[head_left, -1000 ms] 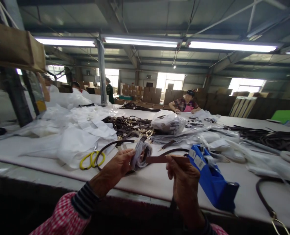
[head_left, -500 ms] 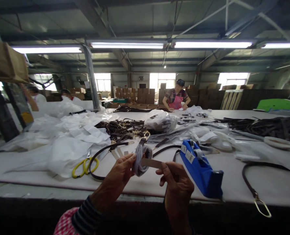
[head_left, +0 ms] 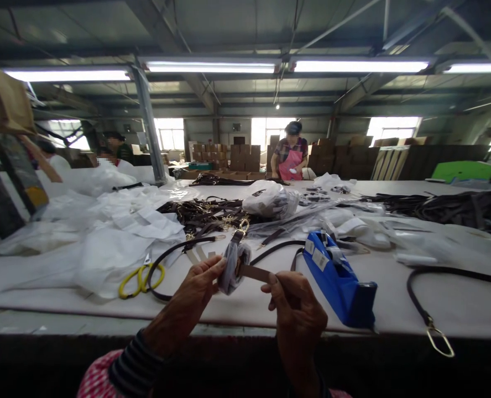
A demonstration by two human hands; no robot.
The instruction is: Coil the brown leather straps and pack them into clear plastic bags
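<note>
Where white plastic (head_left: 108,251) lies heaped at left of surface (head_left: 395,301), yellow-handled scissors (head_left: 140,279) rest just beside it. Next, left hand (head_left: 196,290) pinches plastic-wrapped coil (head_left: 230,268) between thumb and fingers, holding it up above surface near front edge. From coil's face, brown strip (head_left: 256,273) stretches to right hand (head_left: 295,304), thumb and fingers gripping it. Beyond, blue tape dispenser (head_left: 340,282) stands near right hand; farthest right, dark strap (head_left: 444,270) curves toward front edge, gold ring (head_left: 439,341) at its end.
</note>
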